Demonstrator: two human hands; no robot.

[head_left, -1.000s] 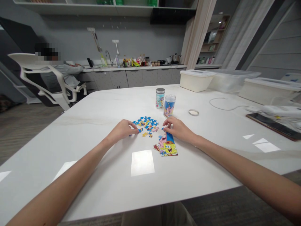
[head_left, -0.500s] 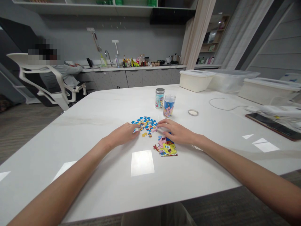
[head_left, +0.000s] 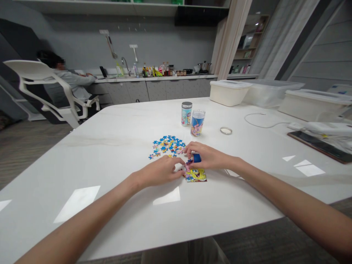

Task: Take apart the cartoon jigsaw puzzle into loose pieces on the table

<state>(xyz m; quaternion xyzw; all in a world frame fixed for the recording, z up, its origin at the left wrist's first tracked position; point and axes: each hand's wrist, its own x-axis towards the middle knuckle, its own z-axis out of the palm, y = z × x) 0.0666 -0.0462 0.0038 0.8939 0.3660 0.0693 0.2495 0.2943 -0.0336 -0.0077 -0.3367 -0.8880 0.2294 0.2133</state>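
A partly joined jigsaw puzzle (head_left: 198,175) with a yellow cartoon face lies flat on the table. My right hand (head_left: 205,154) bends over its upper left part, thumb and fingers closed around a small dark blue puzzle piece (head_left: 189,161), partly hidden by the fingers. At the puzzle's left edge is my left hand (head_left: 162,170), thumb and index finger apart, their tips at the reddish edge pieces. Just beyond the hands spreads a pile of loose puzzle pieces (head_left: 168,143), mostly blue with some yellow and pink.
Behind the pile stand a lidded picture tin (head_left: 186,114) and a clear cup (head_left: 197,124) with a cartoon print. A ring-shaped lid (head_left: 226,130) lies to their right. Farther right are storage boxes (head_left: 229,93), a cable and a dark tablet (head_left: 320,146). A person sits at the far left.
My left hand has moved right and nearer, from the loose pile to the joined puzzle's left edge. My right hand has shifted slightly left and its fingers have curled over the puzzle's top.
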